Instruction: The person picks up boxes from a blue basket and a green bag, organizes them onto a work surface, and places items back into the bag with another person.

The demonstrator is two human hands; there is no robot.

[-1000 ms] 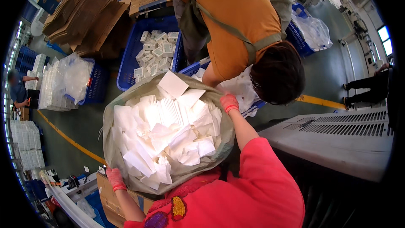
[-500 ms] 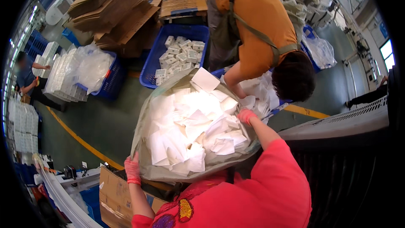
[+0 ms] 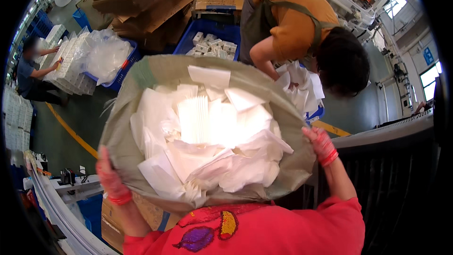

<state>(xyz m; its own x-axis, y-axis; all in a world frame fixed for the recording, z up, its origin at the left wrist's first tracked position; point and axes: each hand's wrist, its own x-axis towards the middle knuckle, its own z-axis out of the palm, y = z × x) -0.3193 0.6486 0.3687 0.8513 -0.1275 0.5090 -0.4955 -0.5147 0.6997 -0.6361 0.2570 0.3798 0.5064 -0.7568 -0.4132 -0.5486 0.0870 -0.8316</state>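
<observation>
A large greenish-grey woven sack (image 3: 165, 71) stands wide-mouthed in front of my chest. Inside lies a heap of folded white sheets (image 3: 163, 174), paper or thin tissue, some in a pleated stack; the middle is washed out by glare. On the left side of the rim, my left hand (image 3: 112, 178) in a thin pinkish glove is closed on the sack's edge, slightly blurred. My right hand (image 3: 321, 144), gloved alike, grips the rim on the right. The sack hides part of its fingers.
Beyond the sack, a co-worker in orange (image 3: 302, 19) bends over a blue crate (image 3: 317, 114) of white sheets. A blue basket (image 3: 186, 38) holds small white boxes. Flattened cartons (image 3: 141, 0) are stacked behind. Another person (image 3: 29, 73) handles white stacks at left. A dark machine (image 3: 377, 174) stands right.
My right hand has moved from the sack's far right edge to its nearer right side. The sack is pulled closer and its mouth spread wider. My left hand has shifted left and outward.
</observation>
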